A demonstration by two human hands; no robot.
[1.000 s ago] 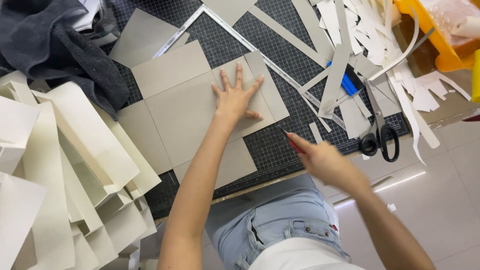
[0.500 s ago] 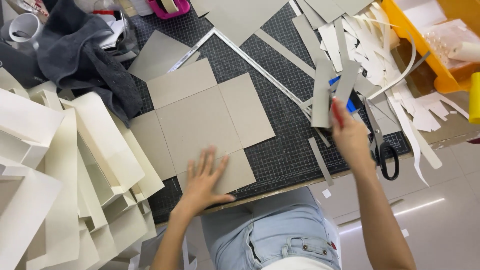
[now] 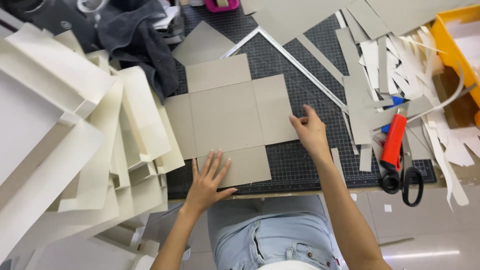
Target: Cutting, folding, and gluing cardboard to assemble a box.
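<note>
Nearest the person, the left hand [image 3: 207, 181] lies flat with fingers spread on the bottom flap of a cross-shaped sheet of grey cardboard [image 3: 227, 117], pressing it down and grasping nothing. The right hand [image 3: 311, 131] rests a little farther off at the edge of the sheet's right flap, fingers loosely curled and touching the card's edge, also holding nothing. The sheet lies on a black gridded cutting mat [image 3: 300, 165] that covers the desk.

To the right, near the mat's corner, a red utility knife [image 3: 393, 142] lies on its own, partly over a pair of black-handled scissors [image 3: 407, 175]. Around them sit grey cardboard strips [image 3: 357, 107] and a heap of white paper offcuts [image 3: 400, 70].

To the left, a large pile of folded cream card pieces [image 3: 95, 145] crowds against the sheet's left flap. Farther back, a steel L-shaped ruler [image 3: 295, 62] lies just beyond the sheet, a dark grey cloth [image 3: 137, 35] sits at the upper left, and an orange plastic tray [image 3: 450, 45] stands at the upper right.
</note>
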